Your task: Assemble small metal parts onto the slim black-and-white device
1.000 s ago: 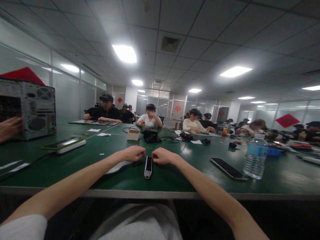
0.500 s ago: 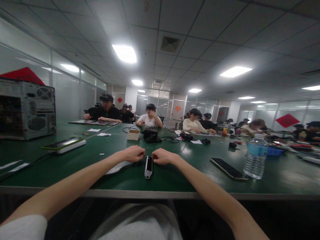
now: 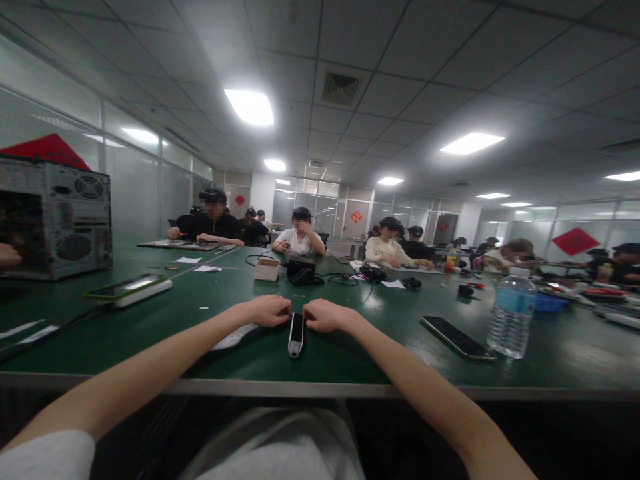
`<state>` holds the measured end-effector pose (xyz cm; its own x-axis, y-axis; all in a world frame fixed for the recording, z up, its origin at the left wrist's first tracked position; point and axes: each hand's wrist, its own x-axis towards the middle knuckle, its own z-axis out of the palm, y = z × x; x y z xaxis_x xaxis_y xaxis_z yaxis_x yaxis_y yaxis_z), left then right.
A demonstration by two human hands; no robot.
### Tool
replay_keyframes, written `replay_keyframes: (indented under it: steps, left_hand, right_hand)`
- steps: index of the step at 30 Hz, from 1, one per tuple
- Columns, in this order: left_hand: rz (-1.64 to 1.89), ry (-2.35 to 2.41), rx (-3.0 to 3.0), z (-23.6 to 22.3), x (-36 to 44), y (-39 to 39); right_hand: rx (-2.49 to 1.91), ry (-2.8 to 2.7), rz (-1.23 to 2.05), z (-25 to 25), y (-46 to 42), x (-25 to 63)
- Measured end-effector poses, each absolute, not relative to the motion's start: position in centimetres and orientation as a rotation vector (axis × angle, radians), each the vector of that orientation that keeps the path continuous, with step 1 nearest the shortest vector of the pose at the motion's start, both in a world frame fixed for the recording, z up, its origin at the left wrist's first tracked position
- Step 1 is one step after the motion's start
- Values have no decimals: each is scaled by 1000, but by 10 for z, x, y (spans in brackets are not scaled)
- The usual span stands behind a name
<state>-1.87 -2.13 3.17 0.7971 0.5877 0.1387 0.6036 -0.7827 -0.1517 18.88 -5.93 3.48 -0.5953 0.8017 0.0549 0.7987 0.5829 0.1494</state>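
Since the previous frame, a co-worker's hand [image 3: 9, 256] has entered, well left of the slim device [image 3: 296, 337]. Left hand [image 3: 271, 311] and right hand [image 3: 326, 315] flank its far end on the bench [image 3: 240, 367], fingers' closure unclear; it looks whole.

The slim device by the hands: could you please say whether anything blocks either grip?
Nothing visible does: the left hand and right hand flank the far end of the slim device; contact is unclear.
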Motion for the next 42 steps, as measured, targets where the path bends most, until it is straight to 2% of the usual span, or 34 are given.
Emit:
replay_keyframes:
  steps: [42]
  left_hand:
    - [-131,-1071,-2830,35,-18,-17]
  right_hand:
    - [1407,2824,211,31,-48,195]
